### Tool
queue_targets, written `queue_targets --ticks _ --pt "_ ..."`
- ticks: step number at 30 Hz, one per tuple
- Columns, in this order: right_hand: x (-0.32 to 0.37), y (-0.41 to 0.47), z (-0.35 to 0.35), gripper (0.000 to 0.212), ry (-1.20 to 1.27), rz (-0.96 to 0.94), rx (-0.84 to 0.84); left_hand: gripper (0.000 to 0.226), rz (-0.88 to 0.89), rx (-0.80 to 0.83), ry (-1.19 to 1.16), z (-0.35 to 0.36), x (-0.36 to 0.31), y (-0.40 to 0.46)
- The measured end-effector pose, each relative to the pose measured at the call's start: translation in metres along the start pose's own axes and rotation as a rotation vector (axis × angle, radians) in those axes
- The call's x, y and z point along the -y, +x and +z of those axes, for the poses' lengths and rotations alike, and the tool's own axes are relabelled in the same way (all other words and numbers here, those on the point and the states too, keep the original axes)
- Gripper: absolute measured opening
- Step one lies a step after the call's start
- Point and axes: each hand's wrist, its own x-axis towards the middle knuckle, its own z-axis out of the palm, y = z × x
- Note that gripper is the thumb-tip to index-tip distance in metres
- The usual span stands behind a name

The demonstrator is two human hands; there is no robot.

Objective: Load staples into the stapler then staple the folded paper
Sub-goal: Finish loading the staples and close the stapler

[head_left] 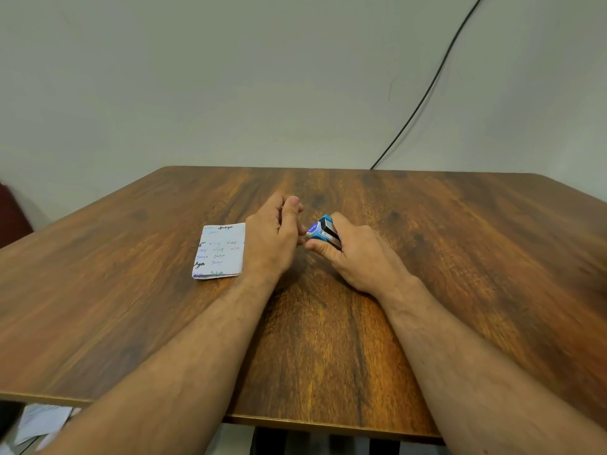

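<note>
A small blue stapler with a metal body is gripped in my right hand, just above the middle of the wooden table. My left hand is right beside it, fingers curled, its fingertips touching the stapler's front end; whether they pinch staples is hidden. A folded paper with handwriting lies flat on the table, touching the left side of my left hand, which covers its right edge.
A black cable hangs down the pale wall behind the table's far edge. Loose papers lie below the table's near left edge. A dark red object sits at the far left.
</note>
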Motion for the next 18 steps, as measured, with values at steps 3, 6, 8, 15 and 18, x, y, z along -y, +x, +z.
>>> queue_targets --ticks 3,6,8,15,18 --pt "0.0014 -0.0004 0.0004 0.065 -0.001 -0.023 0.001 0.028 -0.005 0.000 0.008 -0.0003 -0.0013 0.0003" --pt "0.0030 -0.0008 -0.0002 0.064 0.001 -0.035 0.019 0.026 -0.015 -0.011 0.024 -0.0001 -0.0015 0.0010" --pt "0.0039 -0.0010 -0.0012 0.066 0.012 -0.036 0.019 0.026 -0.021 -0.024 0.035 0.0003 -0.0018 0.0008" --pt "0.0026 -0.0005 -0.0012 0.063 0.021 -0.042 0.030 0.026 -0.028 -0.006 0.057 -0.0009 -0.0035 0.0003" --pt "0.0028 -0.0002 -0.0013 0.064 0.017 -0.039 0.043 0.026 -0.044 -0.014 0.042 -0.0007 -0.0030 0.0006"
